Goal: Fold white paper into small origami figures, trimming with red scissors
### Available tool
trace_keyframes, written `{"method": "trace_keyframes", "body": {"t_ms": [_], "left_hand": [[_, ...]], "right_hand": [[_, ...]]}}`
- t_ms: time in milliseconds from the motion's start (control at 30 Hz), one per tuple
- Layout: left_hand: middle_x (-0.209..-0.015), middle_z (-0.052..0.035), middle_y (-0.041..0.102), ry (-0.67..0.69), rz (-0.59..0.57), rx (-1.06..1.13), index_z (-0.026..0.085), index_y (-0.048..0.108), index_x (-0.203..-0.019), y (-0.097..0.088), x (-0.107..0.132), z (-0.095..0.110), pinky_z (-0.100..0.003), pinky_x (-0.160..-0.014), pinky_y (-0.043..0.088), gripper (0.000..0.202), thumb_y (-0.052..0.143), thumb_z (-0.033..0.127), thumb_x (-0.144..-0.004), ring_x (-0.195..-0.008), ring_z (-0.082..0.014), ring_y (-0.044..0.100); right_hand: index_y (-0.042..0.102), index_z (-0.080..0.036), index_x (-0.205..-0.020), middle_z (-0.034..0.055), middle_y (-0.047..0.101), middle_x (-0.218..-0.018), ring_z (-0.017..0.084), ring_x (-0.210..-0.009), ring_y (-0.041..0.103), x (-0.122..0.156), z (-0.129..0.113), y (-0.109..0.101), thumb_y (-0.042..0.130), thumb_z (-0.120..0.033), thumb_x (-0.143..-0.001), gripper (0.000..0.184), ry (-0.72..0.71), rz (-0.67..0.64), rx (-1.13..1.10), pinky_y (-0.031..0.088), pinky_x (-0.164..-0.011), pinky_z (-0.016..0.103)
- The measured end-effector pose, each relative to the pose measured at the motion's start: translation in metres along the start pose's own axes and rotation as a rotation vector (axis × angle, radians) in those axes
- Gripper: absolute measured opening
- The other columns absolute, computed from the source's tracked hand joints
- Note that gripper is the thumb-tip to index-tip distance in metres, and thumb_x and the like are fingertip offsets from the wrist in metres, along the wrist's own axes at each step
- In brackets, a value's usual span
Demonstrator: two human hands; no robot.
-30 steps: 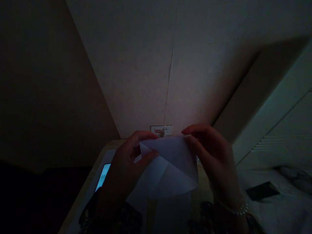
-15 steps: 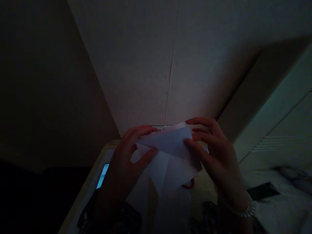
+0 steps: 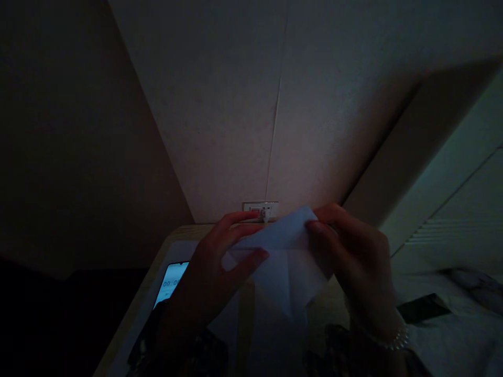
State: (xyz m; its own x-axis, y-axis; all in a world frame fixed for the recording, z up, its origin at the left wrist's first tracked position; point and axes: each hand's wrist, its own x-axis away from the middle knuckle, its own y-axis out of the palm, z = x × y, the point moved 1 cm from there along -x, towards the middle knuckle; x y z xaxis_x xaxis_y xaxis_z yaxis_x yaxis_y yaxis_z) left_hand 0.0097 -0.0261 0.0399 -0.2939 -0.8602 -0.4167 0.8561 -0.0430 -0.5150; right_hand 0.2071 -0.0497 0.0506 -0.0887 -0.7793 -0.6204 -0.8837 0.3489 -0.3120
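since half a second ago, the folded paper (image 3: 281, 264) is sitting a bit lower and more to the right, the right hand (image 3: 349, 256) is tucking its fingers in closer, and more of the phone (image 3: 173, 277) is showing. from my far-off spot, i am seeing the paper held up over the desk (image 3: 181, 233), between both hands. the left hand (image 3: 214, 262) is pinching its left end between thumb and fingers. the right fingers are pinching its top right corner. i am thinking a fold is being made or fixed right now. the next move, i am guessing, is calling for lined-up edges and a steady pinch on both sides.

i am counting two hands, one folded paper, one lit phone, one socket plate (image 3: 274, 208) and one plug (image 3: 264, 214) at it. more white paper (image 3: 271, 335) is lying on the desk, but it is too dark for me to count the sheets. off to the right, one dark flat thing (image 3: 424, 309) is lying on pale cloth (image 3: 440, 345), and one beaded bracelet (image 3: 397, 340) is circling the right wrist.
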Motion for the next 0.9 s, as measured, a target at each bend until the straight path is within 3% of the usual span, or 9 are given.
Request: {"method": "trace_keyframes", "body": {"t_ms": [100, 167, 267, 333, 533, 633, 767, 900], "left_hand": [[-0.122, -0.0056, 0.067, -0.031, -0.015, -0.004, 0.023, 0.074, -0.101, -0.001, -0.001, 0.002, -0.033, -0.094, 0.049, 0.022, 0.062, 0.034, -0.086, -0.108, -0.0220, 0.064], [-0.125, -0.0052, 0.067, -0.038, -0.017, 0.006, 0.024, 0.071, -0.109, -0.001, 0.000, 0.003, -0.034, -0.096, 0.048, 0.027, 0.063, 0.034, -0.086, -0.110, -0.0228, 0.064], [-0.127, -0.0042, 0.068, -0.030, -0.012, 0.018, 0.026, 0.070, -0.115, -0.001, 0.000, 0.005, -0.033, -0.096, 0.048, 0.032, 0.065, 0.033, -0.084, -0.111, -0.0235, 0.064], [-0.121, -0.0031, 0.071, -0.035, 0.008, 0.027, 0.028, 0.074, -0.107, 0.000, 0.000, 0.006, -0.032, -0.093, 0.049, 0.026, 0.067, 0.032, -0.082, -0.106, -0.0238, 0.066], [-0.086, -0.0018, 0.079, -0.284, 0.144, 0.144, 0.027, 0.079, -0.081, 0.001, 0.001, 0.010, -0.030, -0.072, 0.052, 0.015, 0.076, 0.036, -0.068, -0.085, -0.0249, 0.071], [-0.069, 0.0012, 0.076, -0.408, 0.162, 0.288, 0.027, 0.079, -0.072, 0.002, 0.003, 0.015, -0.027, -0.061, 0.049, 0.009, 0.075, 0.035, -0.069, -0.068, -0.0205, 0.069], [-0.065, 0.0006, 0.074, -0.536, 0.230, 0.420, 0.024, 0.078, -0.073, 0.000, 0.005, 0.017, -0.026, -0.056, 0.049, 0.016, 0.078, 0.039, -0.066, -0.062, -0.0194, 0.066], [-0.067, 0.0003, 0.072, -0.582, 0.142, 0.467, 0.021, 0.076, -0.080, -0.002, 0.003, 0.011, -0.025, -0.053, 0.049, 0.022, 0.079, 0.038, -0.066, -0.060, -0.0188, 0.065]], "right_hand": [[0.065, -0.025, -0.077, -0.0065, 0.054, -0.064, 0.008, -0.055, 0.047, 0.002, -0.002, 0.001, 0.060, -0.024, -0.093, 0.016, 0.017, 0.023, 0.009, 0.032, -0.047, 0.021], [0.065, -0.026, -0.078, -0.0075, 0.051, -0.060, 0.007, -0.050, 0.042, 0.002, -0.002, 0.002, 0.060, -0.025, -0.093, 0.016, 0.031, 0.010, 0.004, 0.029, -0.043, 0.020], [0.063, -0.025, -0.077, -0.0084, 0.052, -0.058, 0.006, -0.049, 0.043, 0.001, -0.002, 0.003, 0.058, -0.026, -0.095, 0.019, 0.052, -0.042, -0.018, 0.030, -0.042, 0.018], [0.062, -0.024, -0.077, -0.0087, 0.053, -0.058, 0.006, -0.050, 0.045, 0.001, -0.002, 0.003, 0.056, -0.026, -0.095, 0.020, 0.055, -0.070, -0.030, 0.030, -0.042, 0.017], [0.061, -0.024, -0.077, -0.0085, 0.051, -0.057, 0.006, -0.048, 0.044, 0.001, -0.003, 0.004, 0.056, -0.028, -0.095, 0.019, 0.074, -0.087, -0.068, 0.030, -0.041, 0.017], [0.064, -0.026, -0.082, -0.0073, 0.060, -0.065, 0.007, -0.055, 0.053, 0.000, 0.000, 0.003, 0.059, -0.031, -0.095, 0.014, 0.079, -0.084, -0.107, 0.035, -0.046, 0.017], [0.065, -0.027, -0.090, -0.0047, 0.070, -0.079, 0.011, -0.070, 0.063, -0.003, 0.007, 0.004, 0.065, -0.033, -0.090, 0.006, 0.121, -0.142, -0.125, 0.044, -0.056, 0.019], [0.065, -0.024, -0.088, -0.0029, 0.068, -0.076, 0.012, -0.066, 0.062, -0.005, 0.012, 0.007, 0.065, -0.033, -0.089, 0.008, 0.159, -0.129, -0.119, 0.043, -0.052, 0.020]]}}
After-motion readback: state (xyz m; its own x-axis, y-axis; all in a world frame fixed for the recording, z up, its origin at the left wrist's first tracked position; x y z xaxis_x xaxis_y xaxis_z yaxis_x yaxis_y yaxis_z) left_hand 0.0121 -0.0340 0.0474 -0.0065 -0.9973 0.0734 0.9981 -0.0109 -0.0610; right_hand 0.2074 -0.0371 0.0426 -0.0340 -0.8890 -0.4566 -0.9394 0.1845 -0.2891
